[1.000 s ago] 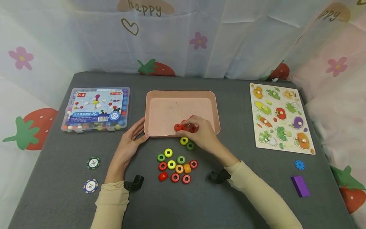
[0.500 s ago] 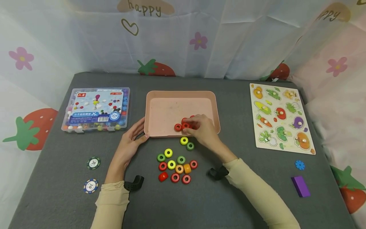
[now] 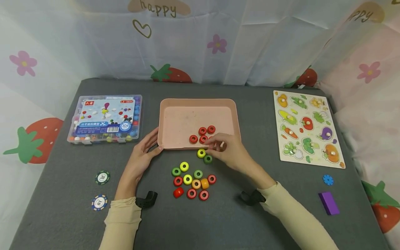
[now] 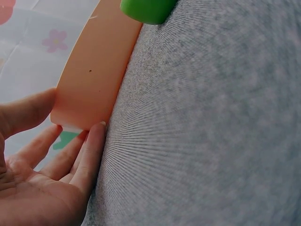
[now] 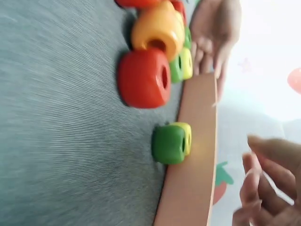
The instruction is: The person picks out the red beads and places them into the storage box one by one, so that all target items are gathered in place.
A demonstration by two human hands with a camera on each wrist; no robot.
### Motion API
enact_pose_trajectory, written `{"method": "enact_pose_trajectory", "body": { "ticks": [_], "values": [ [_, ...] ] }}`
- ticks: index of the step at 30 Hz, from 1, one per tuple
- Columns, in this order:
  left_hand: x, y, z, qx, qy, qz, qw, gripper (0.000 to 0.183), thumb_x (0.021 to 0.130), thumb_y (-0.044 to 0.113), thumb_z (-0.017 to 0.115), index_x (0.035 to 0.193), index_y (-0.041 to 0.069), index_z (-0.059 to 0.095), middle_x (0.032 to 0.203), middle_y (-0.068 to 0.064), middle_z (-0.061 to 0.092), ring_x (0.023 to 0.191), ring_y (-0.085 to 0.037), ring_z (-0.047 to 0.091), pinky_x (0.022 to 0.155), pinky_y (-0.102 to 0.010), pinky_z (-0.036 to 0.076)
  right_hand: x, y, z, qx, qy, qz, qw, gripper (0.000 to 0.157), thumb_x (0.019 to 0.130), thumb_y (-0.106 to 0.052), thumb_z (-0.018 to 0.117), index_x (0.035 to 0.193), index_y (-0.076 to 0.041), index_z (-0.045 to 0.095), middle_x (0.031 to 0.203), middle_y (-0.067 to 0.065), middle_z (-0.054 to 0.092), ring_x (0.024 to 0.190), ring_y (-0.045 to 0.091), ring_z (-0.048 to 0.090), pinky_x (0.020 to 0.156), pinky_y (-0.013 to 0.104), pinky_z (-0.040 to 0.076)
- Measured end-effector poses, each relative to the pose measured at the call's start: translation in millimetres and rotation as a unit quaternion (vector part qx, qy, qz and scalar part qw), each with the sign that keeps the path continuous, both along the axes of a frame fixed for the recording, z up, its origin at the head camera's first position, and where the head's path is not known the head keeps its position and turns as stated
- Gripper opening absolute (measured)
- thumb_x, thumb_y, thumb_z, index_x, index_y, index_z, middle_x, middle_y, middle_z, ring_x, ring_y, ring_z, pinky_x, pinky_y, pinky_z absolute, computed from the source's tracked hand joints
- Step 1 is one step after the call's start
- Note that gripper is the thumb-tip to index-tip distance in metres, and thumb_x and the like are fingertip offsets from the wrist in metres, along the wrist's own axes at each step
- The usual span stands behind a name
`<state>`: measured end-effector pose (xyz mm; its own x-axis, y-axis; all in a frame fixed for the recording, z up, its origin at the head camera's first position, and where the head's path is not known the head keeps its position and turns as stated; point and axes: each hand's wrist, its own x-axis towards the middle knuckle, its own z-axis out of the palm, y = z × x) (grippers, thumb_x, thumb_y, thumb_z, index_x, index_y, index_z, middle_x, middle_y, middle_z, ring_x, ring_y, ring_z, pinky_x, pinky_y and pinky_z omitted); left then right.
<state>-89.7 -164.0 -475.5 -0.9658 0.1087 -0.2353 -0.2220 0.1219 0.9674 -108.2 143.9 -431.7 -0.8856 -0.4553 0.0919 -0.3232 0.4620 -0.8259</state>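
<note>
My left hand rests at the near left corner of a pink tray, thumb and fingertips against it, fingers fairly straight. Several red beads with holes lie in the tray near its front right; the fingers of my right hand partly cover that group. This hand hovers over the front rim, fingers loosely bent. In the right wrist view nothing shows between its fingers. Close below it on the grey table are a yellow bead and a green bead.
More yellow, green, red and orange beads lie loose before the tray. A clear lidded box and two chips are at left. To the right are a vegetable puzzle board, a blue disc and a purple block.
My right hand has come off the red beads, leaving them in the tray, and has moved toward me and rightward over the front rim. My left hand stays put.
</note>
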Motion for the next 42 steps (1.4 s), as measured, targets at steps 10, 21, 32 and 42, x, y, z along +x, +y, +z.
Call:
{"method": "enact_pose_trajectory", "body": {
  "ticks": [10, 21, 32, 42],
  "values": [
    [0.1, 0.3, -0.8, -0.001, 0.000, -0.001, 1.0000, 0.064, 0.100, 0.013, 0.062, 0.157, 0.025, 0.036, 0.156, 0.000, 0.044, 0.146, -0.020, 0.036, 0.119, -0.051, 0.024, 24.2, 14.7, -8.6, 0.144, -0.106, 0.162, 0.970, 0.022, 0.080, -0.018, 0.086, 0.099, -0.017, 0.076, 0.067, -0.012, 0.062, 0.058, 0.006, 0.055, 0.055, 0.022, 0.044],
    [-0.4, 0.6, -0.1, -0.002, 0.004, 0.001, 1.0000, 0.063, 0.100, 0.011, 0.061, 0.156, 0.025, 0.036, 0.156, -0.002, 0.044, 0.145, -0.021, 0.037, 0.119, -0.051, 0.025, 13.7, 23.4, -9.6, 0.090, -0.078, 0.155, 0.981, 0.021, 0.080, -0.020, 0.086, 0.098, -0.018, 0.076, 0.068, -0.009, 0.060, 0.058, 0.007, 0.054, 0.055, 0.022, 0.044],
    [-0.3, -0.8, -2.5, -0.005, 0.002, 0.002, 1.0000, 0.064, 0.099, 0.013, 0.063, 0.156, 0.027, 0.036, 0.156, -0.001, 0.045, 0.145, -0.020, 0.037, 0.119, -0.052, 0.025, -25.1, 22.2, -0.9, 0.031, 0.025, 0.032, 0.999, 0.026, 0.078, -0.020, 0.087, 0.101, -0.014, 0.078, 0.076, -0.004, 0.064, 0.068, 0.012, 0.057, 0.059, 0.026, 0.045],
    [-0.4, -1.4, -2.7, -0.002, 0.003, 0.003, 1.0000, 0.064, 0.100, 0.011, 0.062, 0.156, 0.027, 0.036, 0.156, -0.001, 0.044, 0.145, -0.021, 0.037, 0.119, -0.051, 0.025, -52.1, 10.9, -3.8, 0.112, 0.011, -0.037, 0.993, 0.026, 0.084, -0.016, 0.083, 0.107, -0.006, 0.078, 0.094, 0.009, 0.067, 0.078, 0.021, 0.063, 0.066, 0.032, 0.047]
  ]
}}
